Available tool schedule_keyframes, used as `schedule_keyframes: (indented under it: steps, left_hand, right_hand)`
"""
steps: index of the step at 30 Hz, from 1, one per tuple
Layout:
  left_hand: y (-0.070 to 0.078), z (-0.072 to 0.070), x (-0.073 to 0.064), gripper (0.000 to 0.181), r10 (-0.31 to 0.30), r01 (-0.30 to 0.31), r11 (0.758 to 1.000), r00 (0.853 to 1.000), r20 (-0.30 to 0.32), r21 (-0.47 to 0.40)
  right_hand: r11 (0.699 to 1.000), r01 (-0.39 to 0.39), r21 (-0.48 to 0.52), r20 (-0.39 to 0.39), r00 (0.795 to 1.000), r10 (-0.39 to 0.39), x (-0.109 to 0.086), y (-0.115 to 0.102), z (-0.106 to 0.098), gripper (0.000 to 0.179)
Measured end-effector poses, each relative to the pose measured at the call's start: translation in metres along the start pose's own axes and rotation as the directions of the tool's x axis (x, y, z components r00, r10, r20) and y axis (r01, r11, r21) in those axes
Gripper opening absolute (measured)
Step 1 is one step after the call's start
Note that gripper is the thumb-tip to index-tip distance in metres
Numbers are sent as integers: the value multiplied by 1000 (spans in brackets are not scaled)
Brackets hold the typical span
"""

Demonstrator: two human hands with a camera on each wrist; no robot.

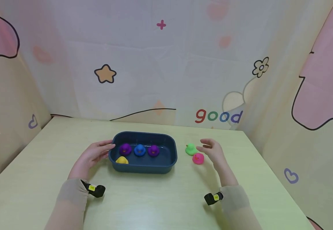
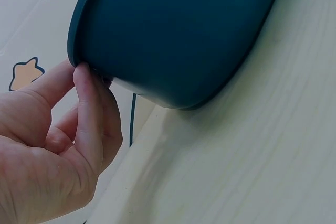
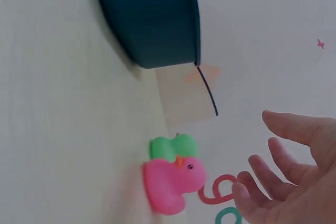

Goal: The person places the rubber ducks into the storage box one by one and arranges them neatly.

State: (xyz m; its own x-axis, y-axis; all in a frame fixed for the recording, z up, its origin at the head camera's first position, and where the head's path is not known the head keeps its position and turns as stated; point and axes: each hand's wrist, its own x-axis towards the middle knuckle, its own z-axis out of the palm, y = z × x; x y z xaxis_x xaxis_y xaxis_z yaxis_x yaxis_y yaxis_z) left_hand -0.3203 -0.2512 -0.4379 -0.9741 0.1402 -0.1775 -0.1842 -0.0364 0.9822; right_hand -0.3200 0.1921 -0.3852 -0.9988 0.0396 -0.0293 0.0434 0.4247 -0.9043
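Note:
A dark blue plastic basin (image 1: 143,168) with rounded corners stands on the table, holding two purple rubber ducks (image 1: 125,149), a blue duck (image 1: 139,150) and a yellow duck (image 1: 122,160). My left hand (image 1: 97,151) touches the rim at its left end; the left wrist view puts the fingertips (image 2: 83,74) just under the lip, outside the wall. To the right of the basin sit a green duck (image 1: 190,149) and a pink duck (image 1: 198,158), side by side. Above and right of them hovers my right hand (image 1: 213,152), fingers loosely bent with nothing in them.
The pale wooden table (image 1: 143,201) ends at a printed cloth backdrop (image 1: 160,70), which also rises along both sides. Black straps with small cameras (image 1: 96,190) sit on both wrists, over long sleeves.

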Motion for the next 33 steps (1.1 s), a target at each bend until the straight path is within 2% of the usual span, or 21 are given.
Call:
schedule_keyframes:
  steps: [11,22,33]
  left_hand:
    - [1,1,-1,67,-11,11,1000,1000,-8,3]
    - [1,1,-1,68,-20,20,1000,1000,-11,-3]
    - [-1,0,1,69,-17,17,1000,1000,-8,8]
  right_hand:
    - [992,-93,82,5,996,93,5,27,3,55]
    - [978,-155,140,23,988,153,5,39,6,57]
    - [988,-124,87,16,992,124,3,42,11,59]
